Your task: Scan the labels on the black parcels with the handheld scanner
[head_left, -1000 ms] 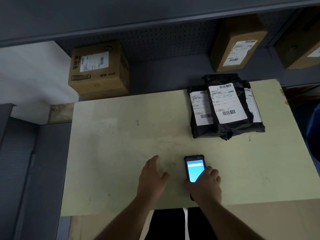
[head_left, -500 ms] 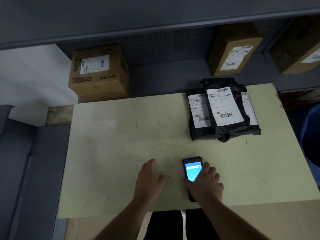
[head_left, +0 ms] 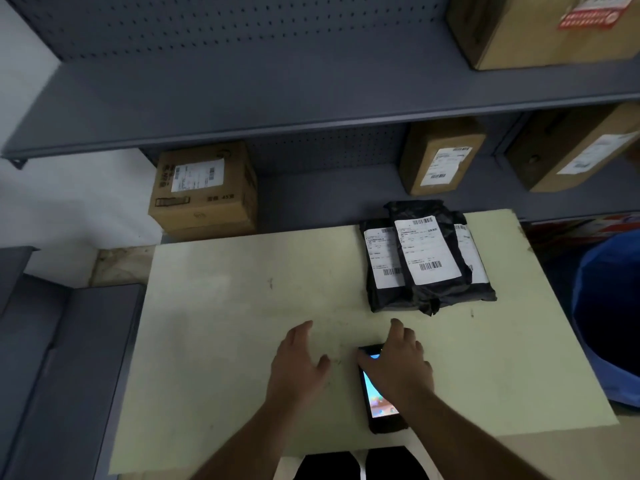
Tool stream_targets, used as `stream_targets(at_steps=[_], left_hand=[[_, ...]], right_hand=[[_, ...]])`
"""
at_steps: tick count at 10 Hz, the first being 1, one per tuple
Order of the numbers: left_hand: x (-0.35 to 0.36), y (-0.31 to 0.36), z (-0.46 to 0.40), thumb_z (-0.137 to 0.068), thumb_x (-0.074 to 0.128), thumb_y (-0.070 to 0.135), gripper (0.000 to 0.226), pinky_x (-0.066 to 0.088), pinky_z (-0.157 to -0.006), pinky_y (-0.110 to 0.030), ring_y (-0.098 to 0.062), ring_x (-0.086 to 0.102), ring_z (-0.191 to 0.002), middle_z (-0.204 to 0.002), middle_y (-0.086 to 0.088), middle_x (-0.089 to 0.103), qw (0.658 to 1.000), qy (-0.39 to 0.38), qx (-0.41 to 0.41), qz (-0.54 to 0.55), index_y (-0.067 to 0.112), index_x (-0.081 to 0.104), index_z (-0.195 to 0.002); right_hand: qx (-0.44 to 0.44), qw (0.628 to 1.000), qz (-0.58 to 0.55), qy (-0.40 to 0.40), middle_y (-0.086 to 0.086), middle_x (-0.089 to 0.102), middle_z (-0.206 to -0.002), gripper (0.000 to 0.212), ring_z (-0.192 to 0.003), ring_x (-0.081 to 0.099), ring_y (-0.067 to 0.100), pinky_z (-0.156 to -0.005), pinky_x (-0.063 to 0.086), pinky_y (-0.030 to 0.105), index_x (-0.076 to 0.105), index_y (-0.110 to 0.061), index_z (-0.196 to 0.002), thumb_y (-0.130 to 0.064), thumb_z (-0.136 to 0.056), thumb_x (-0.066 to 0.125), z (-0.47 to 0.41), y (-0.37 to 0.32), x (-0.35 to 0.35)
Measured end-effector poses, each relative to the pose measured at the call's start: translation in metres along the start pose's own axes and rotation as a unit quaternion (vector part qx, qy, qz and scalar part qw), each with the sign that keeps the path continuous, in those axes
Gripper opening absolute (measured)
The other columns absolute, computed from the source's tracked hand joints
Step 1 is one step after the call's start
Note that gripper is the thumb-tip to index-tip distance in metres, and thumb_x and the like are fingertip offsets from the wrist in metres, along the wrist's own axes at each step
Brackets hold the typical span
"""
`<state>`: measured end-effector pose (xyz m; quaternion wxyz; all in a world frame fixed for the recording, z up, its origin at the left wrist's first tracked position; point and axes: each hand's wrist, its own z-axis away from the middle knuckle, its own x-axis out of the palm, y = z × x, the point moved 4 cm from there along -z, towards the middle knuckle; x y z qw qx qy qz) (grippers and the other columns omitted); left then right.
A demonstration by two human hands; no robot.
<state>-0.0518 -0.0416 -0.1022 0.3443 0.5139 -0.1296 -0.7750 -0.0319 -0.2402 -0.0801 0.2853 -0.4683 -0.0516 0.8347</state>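
Three black parcels (head_left: pixel 446 292) with white barcode labels lie overlapping at the back right of the pale green table (head_left: pixel 225 323); the top one shows its whole label. The handheld scanner (head_left: pixel 375 400) lies flat near the front edge with its screen lit. My right hand (head_left: pixel 401 365) lies over its upper half, fingers stretched forward and spread, thumb at the scanner's left edge. My left hand (head_left: pixel 298 365) rests flat on the table just left of the scanner, fingers apart and holding nothing. Both hands are a short way in front of the parcels.
Grey metal shelving rises behind the table, holding a cardboard box (head_left: pixel 204 188) at the left and more boxes (head_left: pixel 440 154) at the right. A blue bin (head_left: pixel 609 306) stands at the table's right edge. A grey cabinet (head_left: pixel 52 341) is on the left.
My right hand has slid forward from the scanner's lower part to its upper half, and the fingers have straightened. The view has tilted up, showing more shelving. The left hand stays flat.
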Motion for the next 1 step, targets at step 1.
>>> stream_targets(at_steps=[1], left_hand=[[-0.0118,0.0157,-0.0019,-0.092,0.067,0.031,0.075,0.040,-0.117,-0.039,-0.021,0.045,-0.145,-0.162,0.002,0.044,1.000,0.015,0.008,0.003,0.024,0.036,-0.160]], right_hand=[[-0.012,1.000,0.002,0.023,0.003,0.045,-0.153,0.090,-0.141,0.046,0.029,-0.108,0.046,0.051,0.033,-0.018,-0.156,-0.066,-0.089,0.069,0.0007,-0.0120,-0.0163]])
